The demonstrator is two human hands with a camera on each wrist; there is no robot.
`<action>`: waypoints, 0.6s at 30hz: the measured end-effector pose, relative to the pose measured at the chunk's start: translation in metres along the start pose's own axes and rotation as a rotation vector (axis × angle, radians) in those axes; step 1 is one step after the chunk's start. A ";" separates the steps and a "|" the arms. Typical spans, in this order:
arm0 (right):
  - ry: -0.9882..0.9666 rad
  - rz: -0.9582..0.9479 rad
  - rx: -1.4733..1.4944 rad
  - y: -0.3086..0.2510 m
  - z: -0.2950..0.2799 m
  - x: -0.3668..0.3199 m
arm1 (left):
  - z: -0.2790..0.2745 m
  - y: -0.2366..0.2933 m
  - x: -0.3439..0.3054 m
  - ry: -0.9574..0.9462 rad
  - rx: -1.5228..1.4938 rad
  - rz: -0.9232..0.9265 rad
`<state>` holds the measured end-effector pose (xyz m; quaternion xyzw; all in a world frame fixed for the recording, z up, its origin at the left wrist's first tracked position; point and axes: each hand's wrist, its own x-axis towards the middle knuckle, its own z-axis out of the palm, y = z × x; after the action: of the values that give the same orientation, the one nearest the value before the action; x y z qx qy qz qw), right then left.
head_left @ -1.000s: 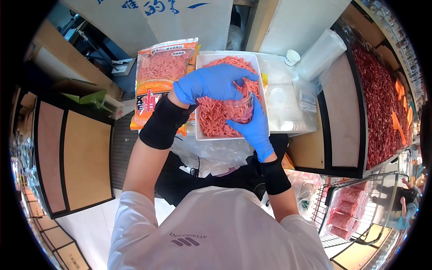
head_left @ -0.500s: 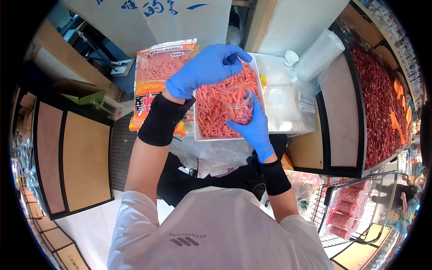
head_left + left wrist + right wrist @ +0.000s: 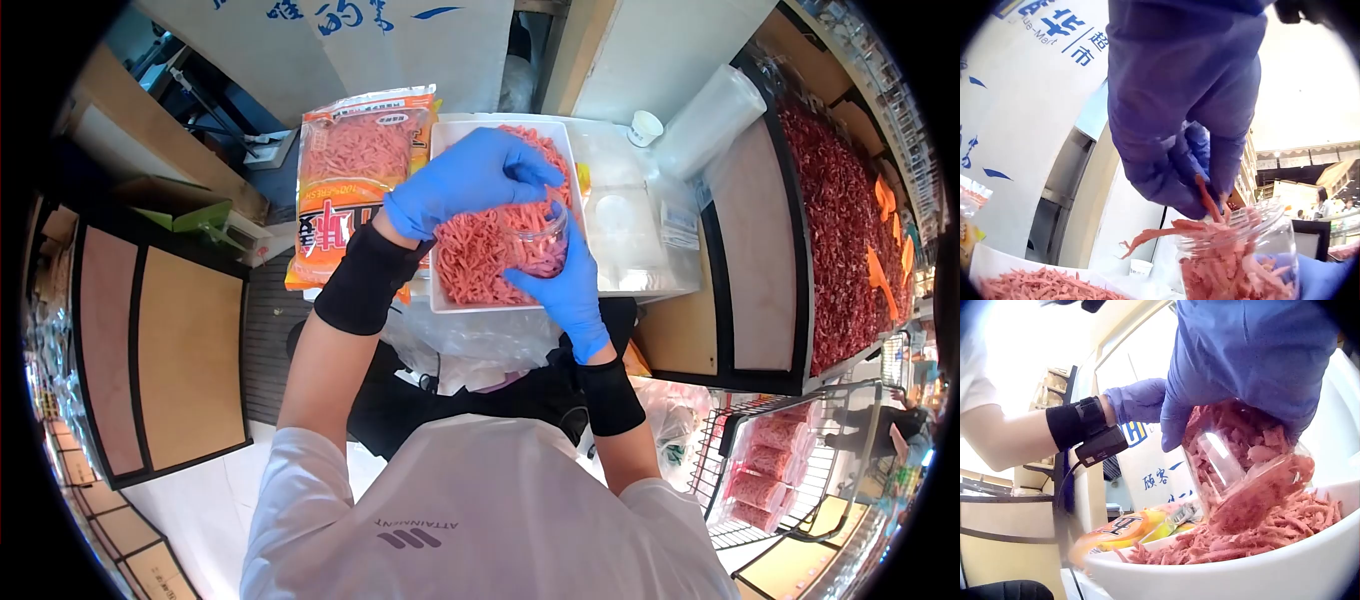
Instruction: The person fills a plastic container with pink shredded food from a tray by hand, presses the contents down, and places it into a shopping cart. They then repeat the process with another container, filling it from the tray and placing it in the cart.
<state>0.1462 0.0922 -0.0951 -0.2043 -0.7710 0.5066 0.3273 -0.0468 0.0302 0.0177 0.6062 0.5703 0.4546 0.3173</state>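
Blue-gloved, my left hand (image 3: 465,182) is over the mouth of a clear plastic jar (image 3: 545,248). Its fingertips pinch thin pink shreds (image 3: 1210,203) that stick up from the jar's rim in the left wrist view. One long shred hangs out over the side. My right hand (image 3: 570,290), also gloved in blue, grips the jar around its side. Pink shreds fill the jar, its base low over the heap in a white tub (image 3: 497,309). More loose pink shreds (image 3: 468,262) lie in this tub.
Left of the tub lies a printed orange bag (image 3: 350,180) of pink shreds. To the right are a stack of clear plastic (image 3: 630,225), a white cup (image 3: 648,128) and a plastic roll (image 3: 712,115). A wire cart (image 3: 740,430) with filled jars stands at lower right.
My left hand lifted off the jar toward the back of the tub, then came down again to the jar's mouth. The right hand has kept its hold on the jar.
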 end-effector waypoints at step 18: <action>0.073 -0.010 -0.092 -0.004 0.000 -0.002 | 0.019 0.005 -0.044 0.137 0.367 0.024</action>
<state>0.1477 0.0892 -0.0920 -0.2335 -0.7821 0.4612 0.3481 -0.0247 -0.0116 0.0070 0.6284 0.6565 0.3869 0.1563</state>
